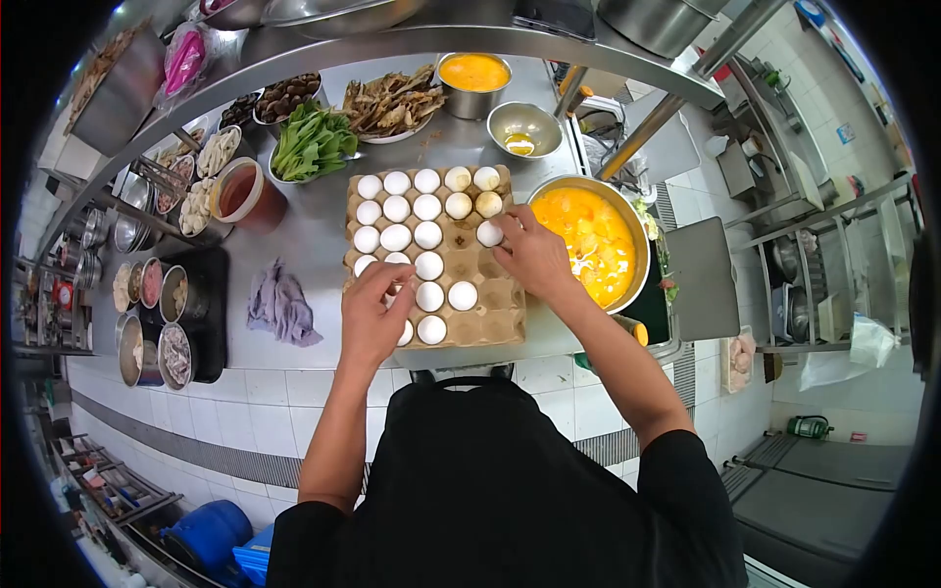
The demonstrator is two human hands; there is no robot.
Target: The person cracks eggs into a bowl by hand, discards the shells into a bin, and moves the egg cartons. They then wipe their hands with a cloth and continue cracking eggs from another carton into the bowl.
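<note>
White eggs [426,207] fill the left and back parts of a cardboard egg tray [500,318]; empty hollows show at its front right. My right hand [532,257] has its fingers closed on a white egg [489,233] at the tray's right side. Over the tray's left front, my left hand [374,312] is curled, its fingertips at the eggs there; what it holds, if anything, is hidden. Just right of my right hand is a large metal bowl [642,257] of beaten egg with yolks [585,240].
Behind the tray stand a small metal bowl [541,122], a pot of orange liquid [474,73] and leafy greens [312,145]. A red-filled tub [247,196] and a purple cloth [282,304] lie left. A metal shelf edge [431,41] crosses above the back.
</note>
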